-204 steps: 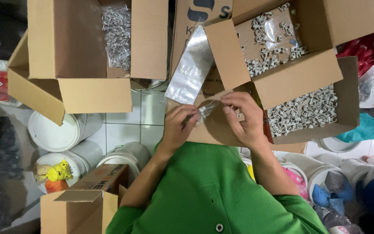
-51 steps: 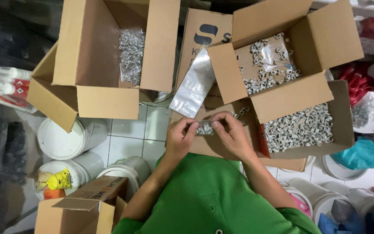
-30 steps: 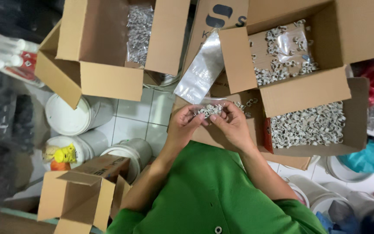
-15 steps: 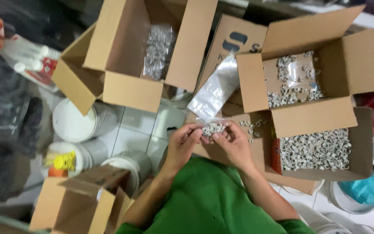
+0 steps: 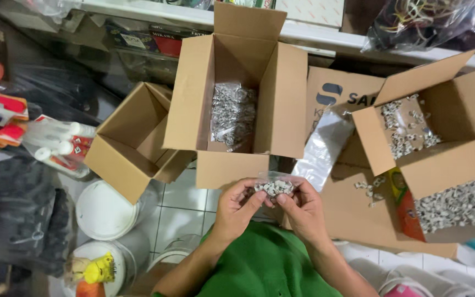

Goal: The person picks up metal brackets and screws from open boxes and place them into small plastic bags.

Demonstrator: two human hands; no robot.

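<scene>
My left hand and my right hand together pinch a small clear plastic bag filled with small white clips, held in front of my green shirt. Just beyond the bag stands an open cardboard box with several filled clear bags at its bottom. To the right, an open box holds loose white clips, with more clips spilled on a flattened cardboard sheet. A stack of empty clear bags lies between the two boxes.
An empty open cardboard box sits at the left. White plastic buckets stand on the tiled floor below it. Tubes and packaged goods lie at the far left, a shelf edge runs along the top.
The view has swung so that the boxes now lie further right and lower. Both hands keep hold of the small bag of clips, now close to the middle box.
</scene>
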